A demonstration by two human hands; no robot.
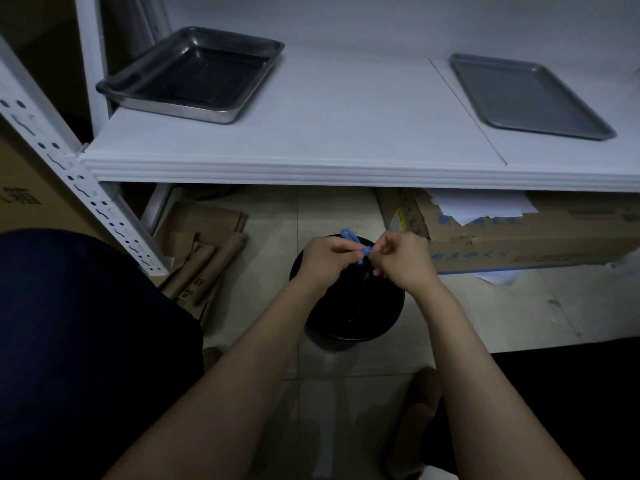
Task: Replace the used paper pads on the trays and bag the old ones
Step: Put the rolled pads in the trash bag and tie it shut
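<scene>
The cord point(348, 234) pinched in the fingers point(383, 245) is bright blue, set against the glossy black bag point(353, 313) just beneath them. Above the fingers the shelf point(346, 133) is plain white, with a dark silver tray point(194, 74) up to the left and a matt grey tray point(526, 95) up to the right. Left of the fingers lie brown paper bags point(204, 251) with dark print; right, a brown carton point(519, 244) printed blue.

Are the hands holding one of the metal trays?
No, the left hand and right hand both pinch the blue string over the black bag, and the deep tray and flat tray sit untouched on the shelf.
</scene>
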